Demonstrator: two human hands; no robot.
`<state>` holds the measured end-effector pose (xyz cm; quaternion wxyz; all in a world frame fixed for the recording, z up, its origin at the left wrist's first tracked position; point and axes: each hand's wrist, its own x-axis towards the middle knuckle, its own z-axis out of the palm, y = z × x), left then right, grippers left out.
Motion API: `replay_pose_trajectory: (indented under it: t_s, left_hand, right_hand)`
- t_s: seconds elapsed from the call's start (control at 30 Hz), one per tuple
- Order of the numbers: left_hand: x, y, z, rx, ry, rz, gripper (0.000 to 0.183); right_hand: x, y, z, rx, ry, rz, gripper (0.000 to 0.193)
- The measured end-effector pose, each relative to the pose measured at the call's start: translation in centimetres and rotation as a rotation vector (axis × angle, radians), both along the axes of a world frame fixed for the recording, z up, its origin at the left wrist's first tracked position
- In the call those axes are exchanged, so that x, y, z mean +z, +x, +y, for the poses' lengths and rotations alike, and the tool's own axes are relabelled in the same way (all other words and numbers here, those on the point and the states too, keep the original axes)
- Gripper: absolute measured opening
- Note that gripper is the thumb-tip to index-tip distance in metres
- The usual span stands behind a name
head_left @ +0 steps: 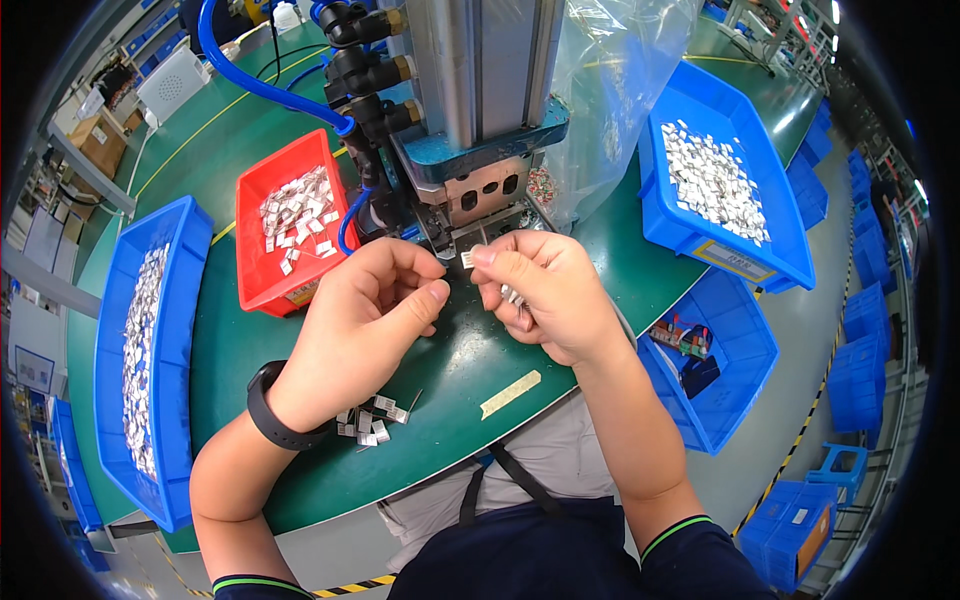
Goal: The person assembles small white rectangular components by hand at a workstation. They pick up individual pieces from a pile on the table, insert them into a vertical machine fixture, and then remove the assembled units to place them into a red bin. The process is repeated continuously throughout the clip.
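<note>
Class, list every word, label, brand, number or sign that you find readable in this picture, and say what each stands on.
None is clear enough to quote.
Pale label on the upper-right blue bin: print too small.
Label strip on the red bin: too small and slanted.
White piece in the right hand: marks too small.
Loose white pieces on the green table: marks too small.

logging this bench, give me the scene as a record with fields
Right hand: pinches a small white rectangular part
Left hand: curled near the grey metal press; contents unclear
Left side: red plastic bin, long blue plastic bin, both holding white parts
Upper right: wide blue plastic bin of white parts
Green table: loose white parts, pale yellow tape strip
</note>
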<state>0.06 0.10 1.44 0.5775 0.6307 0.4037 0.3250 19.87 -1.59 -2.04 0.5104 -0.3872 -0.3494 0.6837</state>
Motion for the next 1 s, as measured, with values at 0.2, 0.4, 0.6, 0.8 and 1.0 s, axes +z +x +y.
replay_pose_trajectory:
  t_s: [0.2,0.4,0.6,0.8,1.0]
  left_hand:
    - [-0.2,0.0,0.0,-0.014,-0.003,0.037,0.021]
    - [-0.1,-0.1,0.0,-0.02,-0.002,0.058,0.021]
    - [-0.3,-0.1,0.0,-0.03,-0.003,0.049,0.022]
    - [-0.4,-0.3,0.1,-0.042,0.027,0.082,0.022]
    - [0.8,-1.3,-1.2,-0.208,0.569,0.587,0.028]
  right_hand:
    - [0.2,-0.1,0.5,-0.01,-0.022,0.047,0.023]
    - [0.2,0.1,0.9,0.001,-0.048,0.061,0.024]
    - [0.3,0.1,0.9,-0.011,-0.054,0.058,0.024]
    - [0.3,-0.2,0.8,-0.054,-0.037,0.044,0.023]
    - [-0.6,-0.2,0.4,-0.117,0.025,-0.01,0.017]
